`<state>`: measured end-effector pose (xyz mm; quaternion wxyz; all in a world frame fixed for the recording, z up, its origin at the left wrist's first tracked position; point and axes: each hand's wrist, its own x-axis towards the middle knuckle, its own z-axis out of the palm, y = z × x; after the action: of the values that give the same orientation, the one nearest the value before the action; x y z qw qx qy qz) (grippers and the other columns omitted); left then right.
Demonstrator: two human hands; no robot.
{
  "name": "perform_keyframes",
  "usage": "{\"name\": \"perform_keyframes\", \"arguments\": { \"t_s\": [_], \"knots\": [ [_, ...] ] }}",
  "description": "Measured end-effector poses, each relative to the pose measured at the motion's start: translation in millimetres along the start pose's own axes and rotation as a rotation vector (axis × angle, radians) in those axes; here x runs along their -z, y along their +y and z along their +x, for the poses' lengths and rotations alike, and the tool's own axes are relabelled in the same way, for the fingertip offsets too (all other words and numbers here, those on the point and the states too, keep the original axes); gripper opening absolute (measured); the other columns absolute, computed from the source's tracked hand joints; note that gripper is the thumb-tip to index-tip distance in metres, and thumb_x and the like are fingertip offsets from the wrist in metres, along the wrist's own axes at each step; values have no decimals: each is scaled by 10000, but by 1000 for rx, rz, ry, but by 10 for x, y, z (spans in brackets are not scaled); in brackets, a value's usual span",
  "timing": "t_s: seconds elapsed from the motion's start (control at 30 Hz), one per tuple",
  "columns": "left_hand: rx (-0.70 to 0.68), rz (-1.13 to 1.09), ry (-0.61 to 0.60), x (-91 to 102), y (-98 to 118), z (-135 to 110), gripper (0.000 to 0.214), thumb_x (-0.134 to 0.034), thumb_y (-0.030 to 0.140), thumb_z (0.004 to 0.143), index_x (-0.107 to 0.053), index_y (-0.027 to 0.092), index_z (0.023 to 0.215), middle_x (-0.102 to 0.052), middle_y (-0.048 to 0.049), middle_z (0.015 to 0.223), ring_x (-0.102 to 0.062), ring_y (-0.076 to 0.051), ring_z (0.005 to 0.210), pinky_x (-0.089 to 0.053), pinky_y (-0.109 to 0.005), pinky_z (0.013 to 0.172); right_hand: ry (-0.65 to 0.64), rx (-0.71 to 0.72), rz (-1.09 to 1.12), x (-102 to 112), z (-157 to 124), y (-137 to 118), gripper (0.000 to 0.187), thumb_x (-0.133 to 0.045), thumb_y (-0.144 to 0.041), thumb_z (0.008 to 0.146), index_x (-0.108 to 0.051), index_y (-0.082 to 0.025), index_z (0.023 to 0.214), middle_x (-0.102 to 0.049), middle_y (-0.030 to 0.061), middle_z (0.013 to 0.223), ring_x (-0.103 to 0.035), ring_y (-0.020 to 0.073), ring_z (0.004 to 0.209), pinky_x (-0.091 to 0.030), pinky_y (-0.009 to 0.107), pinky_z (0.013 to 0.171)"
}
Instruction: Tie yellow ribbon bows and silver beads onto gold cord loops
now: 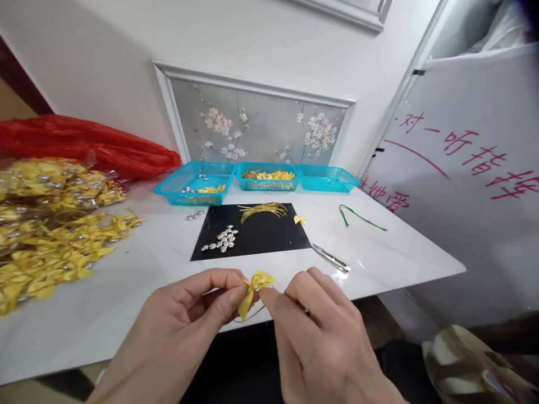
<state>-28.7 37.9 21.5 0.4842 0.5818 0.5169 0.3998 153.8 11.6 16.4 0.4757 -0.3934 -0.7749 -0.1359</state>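
My left hand point(197, 320) pinches a yellow ribbon bow point(257, 280) between thumb and forefinger, just past the table's front edge. From the bow a thin cord point(252, 317) loops down and runs up into my right hand point(324, 331). The right fingers are curled closed, and the forefinger tip meets the bow's right side; the thumb is mostly hidden. Beyond the hands lies a black mat point(261, 238) bearing silver beads point(225, 239) and a bundle of gold cords point(264, 210). Another small yellow bow point(300, 219) rests at the mat's right edge.
Three blue baskets point(177, 196) line the wall; the left and middle ones hold yellow pieces. A small cutter-like tool point(331, 259) and a green string point(362, 216) lie to the right. Finished-looking yellow bows point(54, 252) are heaped at left beside a red bag point(84, 140).
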Motion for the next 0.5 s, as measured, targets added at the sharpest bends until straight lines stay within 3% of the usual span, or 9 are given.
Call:
{"name": "perform_keyframes", "arguments": {
  "t_s": [0.33,0.5],
  "knots": [
    [143,-222,-86,-19,80,-23,184,-774,429,824,-748,249,793,-664,12,812,-550,-162,811,-467,-203,715,16,-65,86,-41,-20,40,281,-505,35,859,-745,-107,892,-491,39,669,-427,163,601,-373,284,530],
    [138,-264,-121,-30,128,-14,170,-777,412,824,-761,246,786,-661,17,795,-537,-143,767,-473,-193,700,7,-121,154,-59,-26,63,299,-496,36,861,-737,-129,928,-478,27,686,-447,162,620,-386,277,541]
  ]
}}
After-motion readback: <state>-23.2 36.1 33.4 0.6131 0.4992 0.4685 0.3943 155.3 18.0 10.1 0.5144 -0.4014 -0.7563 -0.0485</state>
